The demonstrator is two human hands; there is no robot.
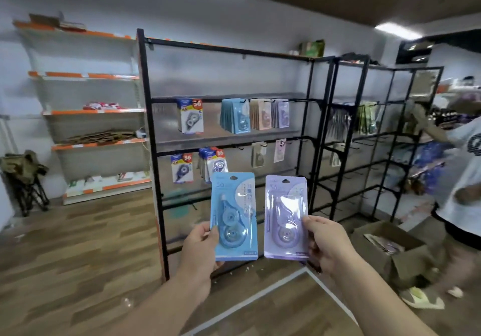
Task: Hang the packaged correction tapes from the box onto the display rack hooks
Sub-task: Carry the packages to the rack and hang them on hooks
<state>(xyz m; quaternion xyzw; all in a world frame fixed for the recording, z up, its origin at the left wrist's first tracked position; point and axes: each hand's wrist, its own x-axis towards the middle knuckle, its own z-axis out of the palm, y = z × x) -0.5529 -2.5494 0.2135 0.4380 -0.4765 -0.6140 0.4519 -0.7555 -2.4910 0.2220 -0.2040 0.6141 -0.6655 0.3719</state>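
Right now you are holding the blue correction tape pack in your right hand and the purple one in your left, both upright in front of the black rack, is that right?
Not quite: the hands are swapped. The head view shows the blue pack in the left hand and the purple pack in the right hand, both upright in front of the black rack.

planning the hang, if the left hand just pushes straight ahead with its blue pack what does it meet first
Likely the white-and-blue correction tape packs hanging on the black display rack, just above the blue pack in the left hand. Depth is unclear; the way there looks free.
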